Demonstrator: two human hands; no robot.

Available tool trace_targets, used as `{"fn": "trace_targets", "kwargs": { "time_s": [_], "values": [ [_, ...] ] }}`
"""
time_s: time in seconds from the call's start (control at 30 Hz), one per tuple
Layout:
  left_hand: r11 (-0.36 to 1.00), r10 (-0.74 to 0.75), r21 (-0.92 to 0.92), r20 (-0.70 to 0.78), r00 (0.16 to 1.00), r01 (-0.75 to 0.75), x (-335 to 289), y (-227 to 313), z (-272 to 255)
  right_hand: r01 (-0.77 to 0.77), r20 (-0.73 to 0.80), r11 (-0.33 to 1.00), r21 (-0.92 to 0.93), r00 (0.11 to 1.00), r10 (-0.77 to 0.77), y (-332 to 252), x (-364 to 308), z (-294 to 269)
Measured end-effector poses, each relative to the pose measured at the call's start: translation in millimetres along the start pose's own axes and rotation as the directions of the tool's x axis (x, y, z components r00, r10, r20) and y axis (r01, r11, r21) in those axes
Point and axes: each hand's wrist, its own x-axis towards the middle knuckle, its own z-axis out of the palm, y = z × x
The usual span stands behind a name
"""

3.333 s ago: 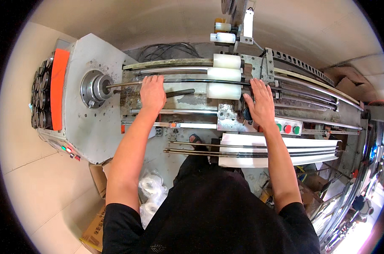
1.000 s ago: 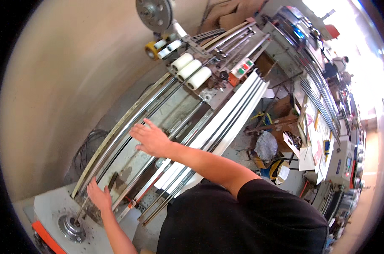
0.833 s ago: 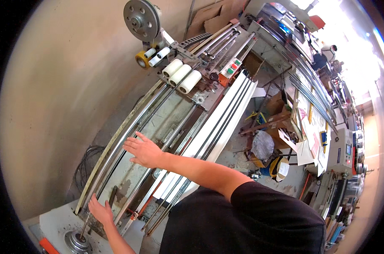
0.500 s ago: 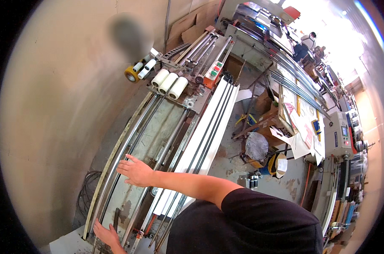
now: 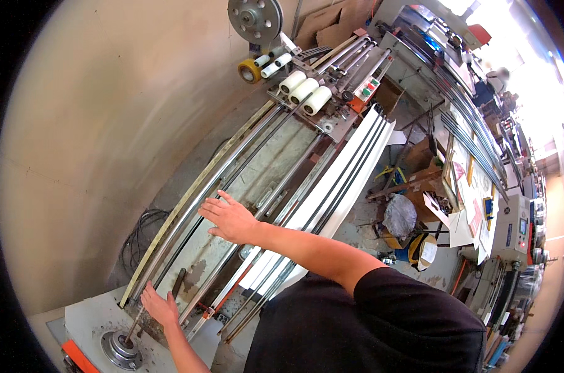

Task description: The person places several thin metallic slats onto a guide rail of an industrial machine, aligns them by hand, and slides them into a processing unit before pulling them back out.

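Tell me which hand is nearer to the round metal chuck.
Left. The left hand is just above and right of the chuck in the picture; the right hand is farther along the machine, toward the white rollers.

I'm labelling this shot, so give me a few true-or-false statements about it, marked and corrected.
1. The right hand is nearer the three large white rollers than the left hand is. True.
2. The left hand is clenched. False: it is open.
3. A thin rod reaches the round metal chuck. True.
4. That chuck is nearer the right hand. False: it is nearer the left.
5. The long white tray holds only one rod. False: several dark rods lie on it.
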Motion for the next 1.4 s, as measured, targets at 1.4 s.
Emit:
{"fn": "trace_targets", "kwargs": {
  "time_s": [1.4],
  "values": [
    [0.999, -0.023, 0.036, -0.026, 0.999, 0.024, 8, 99, -53, -0.016, 0.076, 1.000, 0.013, 0.997, 0.015, 53, -11, -105]
  ]
}}
